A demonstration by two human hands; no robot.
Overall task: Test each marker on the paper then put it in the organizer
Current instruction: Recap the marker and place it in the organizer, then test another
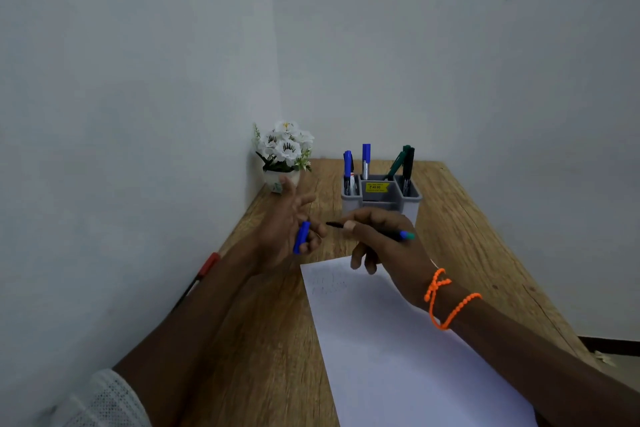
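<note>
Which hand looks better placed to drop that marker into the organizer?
The right hand: it already grips the uncapped marker just in front of the organizer. The left hand holds only the blue cap, which likely goes back on first.

Bare forearms, a white textured sleeve (104, 399) at the left elbow, orange beaded cord (446, 298) around the right wrist.

Uncapped marker over the desk

Right hand (384, 246) pinches a marker (374, 230), tip toward 9 o'clock; left hand (289, 230) holds its blue cap (302, 237). Paper (398, 350) lies at 6 o'clock, organizer (381, 196) at 12.
</note>
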